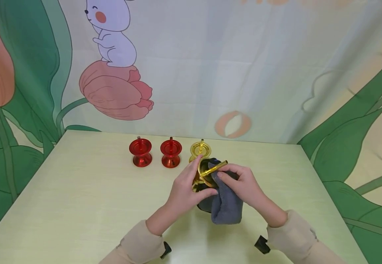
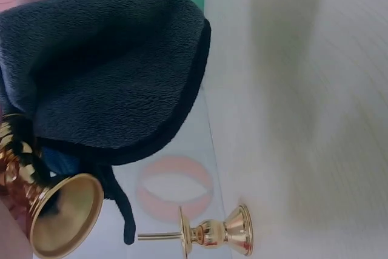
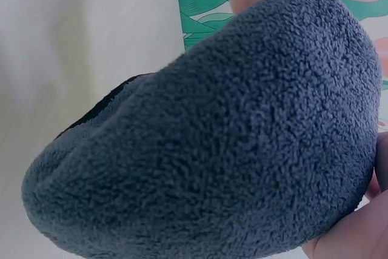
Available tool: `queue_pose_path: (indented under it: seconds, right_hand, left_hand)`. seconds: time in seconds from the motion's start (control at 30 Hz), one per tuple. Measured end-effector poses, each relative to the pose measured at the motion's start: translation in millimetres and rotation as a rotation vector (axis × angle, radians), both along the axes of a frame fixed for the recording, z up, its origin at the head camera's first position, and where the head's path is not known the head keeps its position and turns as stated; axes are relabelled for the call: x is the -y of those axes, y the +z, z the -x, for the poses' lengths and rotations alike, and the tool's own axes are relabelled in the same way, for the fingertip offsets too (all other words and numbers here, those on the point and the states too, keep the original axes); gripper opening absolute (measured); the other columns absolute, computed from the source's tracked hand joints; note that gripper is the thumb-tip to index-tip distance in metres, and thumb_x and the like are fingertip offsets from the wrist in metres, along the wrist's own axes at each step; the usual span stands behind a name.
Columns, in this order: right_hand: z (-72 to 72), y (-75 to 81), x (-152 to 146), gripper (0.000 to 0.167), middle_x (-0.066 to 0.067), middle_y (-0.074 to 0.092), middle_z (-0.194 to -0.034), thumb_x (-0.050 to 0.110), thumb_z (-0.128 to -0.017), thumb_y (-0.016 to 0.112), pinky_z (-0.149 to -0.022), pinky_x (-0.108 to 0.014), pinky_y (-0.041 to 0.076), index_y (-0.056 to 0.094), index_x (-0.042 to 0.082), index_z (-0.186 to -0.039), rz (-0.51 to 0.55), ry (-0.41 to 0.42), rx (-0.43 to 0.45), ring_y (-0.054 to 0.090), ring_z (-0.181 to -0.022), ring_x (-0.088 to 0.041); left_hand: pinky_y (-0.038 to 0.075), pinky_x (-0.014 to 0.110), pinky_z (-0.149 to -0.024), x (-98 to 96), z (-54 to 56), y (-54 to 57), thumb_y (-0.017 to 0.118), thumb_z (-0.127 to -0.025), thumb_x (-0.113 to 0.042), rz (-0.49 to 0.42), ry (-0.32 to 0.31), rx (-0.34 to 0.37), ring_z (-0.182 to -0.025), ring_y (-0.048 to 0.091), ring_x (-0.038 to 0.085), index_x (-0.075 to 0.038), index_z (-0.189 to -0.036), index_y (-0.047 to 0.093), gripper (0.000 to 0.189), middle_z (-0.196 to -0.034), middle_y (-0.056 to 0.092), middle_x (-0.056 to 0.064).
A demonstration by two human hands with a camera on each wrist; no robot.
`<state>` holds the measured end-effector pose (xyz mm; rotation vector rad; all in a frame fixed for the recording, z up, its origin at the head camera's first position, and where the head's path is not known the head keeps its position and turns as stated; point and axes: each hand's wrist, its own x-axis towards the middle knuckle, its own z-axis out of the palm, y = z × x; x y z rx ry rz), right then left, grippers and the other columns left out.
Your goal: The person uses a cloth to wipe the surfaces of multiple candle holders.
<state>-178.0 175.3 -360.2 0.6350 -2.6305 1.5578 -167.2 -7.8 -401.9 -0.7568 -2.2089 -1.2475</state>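
My left hand (image 1: 181, 189) grips a shiny gold candlestick (image 1: 216, 168) above the table, tilted so its thin stem points up and right. The candlestick's flared foot (image 2: 70, 216) shows in the left wrist view. In my right hand (image 1: 243, 183) a dark grey plush cloth (image 1: 228, 207) is pinched close to the stem. Part of the cloth wraps behind the candlestick and its lower end hangs down. Seen from the right wrist, the cloth (image 3: 218, 137) fills most of the view and hides the candlestick.
Behind my hands, a second gold candlestick (image 1: 200, 149) stands upright near the back of the pale table (image 1: 88, 198). Two red candlesticks (image 1: 141, 151) stand in line to its left. A printed curtain (image 1: 191, 73) hangs along the table's back edge.
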Motion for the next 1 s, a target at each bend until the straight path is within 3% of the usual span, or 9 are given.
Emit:
queue_pose_path:
  seconds: [0.1,0.2,0.3,0.43,0.57,0.7,0.8,1.0]
  right_hand:
    - [-0.7,1.8,0.3,0.014,-0.014,0.065,-0.096,0.01,-0.083,0.059,-0.07,-0.021,0.05,0.065,0.002,-0.094,-0.01,0.007,-0.008,0.058,-0.085,-0.004]
    - [0.8,1.6,-3.4,0.012,-0.012,0.065,-0.092,0.009,-0.083,0.059,-0.067,-0.022,0.049,0.065,0.003,-0.092,-0.041,0.043,-0.041,0.058,-0.081,-0.004]
    - [2.6,1.3,-8.2,0.01,-0.01,0.064,-0.086,0.006,-0.083,0.059,-0.063,-0.021,0.048,0.066,0.003,-0.09,-0.073,0.105,-0.08,0.056,-0.075,-0.004]
    - [4.5,1.5,-12.6,0.011,-0.007,0.063,-0.085,0.005,-0.082,0.06,-0.063,-0.022,0.048,0.066,0.004,-0.091,-0.097,0.202,-0.124,0.054,-0.074,-0.003]
    - [5.5,0.4,-13.8,0.012,-0.004,0.064,-0.087,0.006,-0.082,0.06,-0.065,-0.022,0.048,0.066,0.007,-0.093,-0.149,0.256,-0.179,0.055,-0.077,-0.004]
    - [5.7,-1.7,-12.9,0.017,-0.006,0.064,-0.094,0.007,-0.084,0.057,-0.07,-0.022,0.049,0.064,0.007,-0.1,-0.177,0.232,-0.172,0.058,-0.083,-0.008]
    - [6.6,-3.5,-12.4,0.027,-0.012,0.062,-0.1,0.009,-0.086,0.055,-0.069,-0.023,0.05,0.054,0.006,-0.113,-0.142,0.142,-0.131,0.059,-0.083,-0.009]
    - [12.7,-8.9,-13.2,0.051,-0.017,0.059,-0.096,-0.002,-0.085,0.053,-0.061,-0.021,0.049,0.031,0.006,-0.13,0.122,-0.078,0.02,0.058,-0.074,-0.005]
  left_hand:
    - [0.05,0.021,-0.071,1.0,0.7,2.6,0.079,-0.059,-0.031,-0.008,0.02,-0.005,-0.092,0.057,0.015,-0.008,-0.134,0.036,0.09,-0.121,0.055,0.01]
    - [0.044,0.016,-0.056,5.4,2.3,5.8,0.078,-0.06,-0.033,-0.023,-0.049,0.096,-0.074,0.051,0.011,-0.013,-0.133,0.039,0.085,-0.112,0.059,0.006]
    - [0.046,0.015,-0.057,11.0,4.9,8.7,0.076,-0.062,-0.034,-0.058,-0.191,0.273,-0.084,0.056,0.011,-0.018,-0.133,0.04,0.08,-0.114,0.059,0.003]
    - [0.052,0.02,-0.069,17.1,8.8,11.8,0.074,-0.066,-0.027,-0.122,-0.374,0.512,-0.104,0.056,0.018,-0.018,-0.132,0.041,0.075,-0.12,0.056,0.005]
    - [0.052,0.024,-0.076,21.2,12.1,11.2,0.073,-0.069,-0.02,-0.141,-0.46,0.625,-0.106,0.056,0.021,-0.015,-0.133,0.04,0.072,-0.122,0.054,0.009]
    - [0.051,0.027,-0.079,23.6,13.0,7.3,0.073,-0.069,-0.02,-0.17,-0.464,0.649,-0.107,0.056,0.022,-0.015,-0.133,0.04,0.072,-0.123,0.054,0.009]
    - [0.049,0.029,-0.085,25.4,12.0,3.9,0.073,-0.07,-0.021,-0.216,-0.429,0.643,-0.11,0.054,0.022,-0.015,-0.133,0.039,0.071,-0.125,0.052,0.009]
    - [0.046,0.033,-0.09,28.6,10.6,-2.2,0.073,-0.071,-0.022,-0.421,-0.333,0.604,-0.111,0.053,0.025,-0.008,-0.134,0.037,0.073,-0.128,0.05,0.012]
